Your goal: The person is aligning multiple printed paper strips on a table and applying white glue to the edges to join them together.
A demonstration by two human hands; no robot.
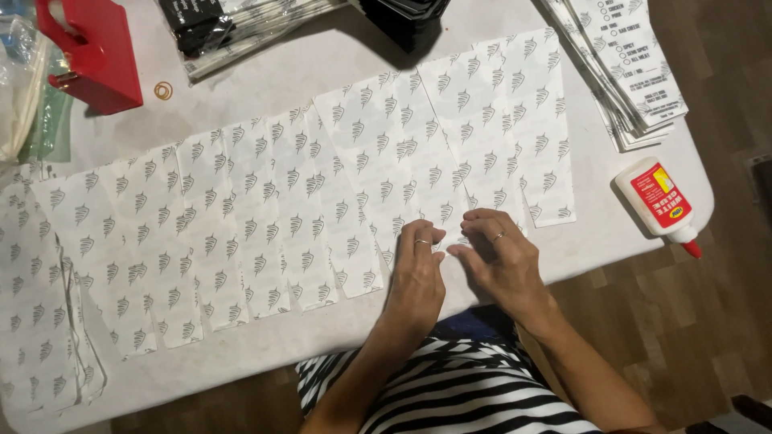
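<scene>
The left hand (416, 269) and the right hand (500, 255) rested side by side at about six o'clock on the white table (338, 56), fingertips bent down onto the near edge of one paper sheet (450, 173) in the long overlapping row of patterned sheets (265, 209); the fingers of both were drawn together, seemingly pinching or pressing the sheet's lower edge, though whether anything was truly gripped could not be told; a ring showed on each hand.

The sheets looked thin, light and limp, printed with small grey leaf-like marks; such paper would likely crease or tear if dragged, and slide readily on the smooth table; the best hold seemed the free bottom edge or a corner, lifted gently, since each sheet's side lay lapped with its neighbour.

The row ran from nine o'clock up toward one o'clock; at the far left it ended in a loose pile (36, 321) near the table's edge; at twelve lay dark packets in clear sleeves (233, 28); at eleven stood a red box-like thing (92, 52) with a rubber band (163, 90) just beside it; at two sat a fanned stack of printed slips (631, 68); at three a white glue bottle (659, 202) lay on its side close to the rounded table edge, its red tip pointing outward.

Open room was scant: a bare strip along the near edge, and a gap between the row and the bottle.
</scene>
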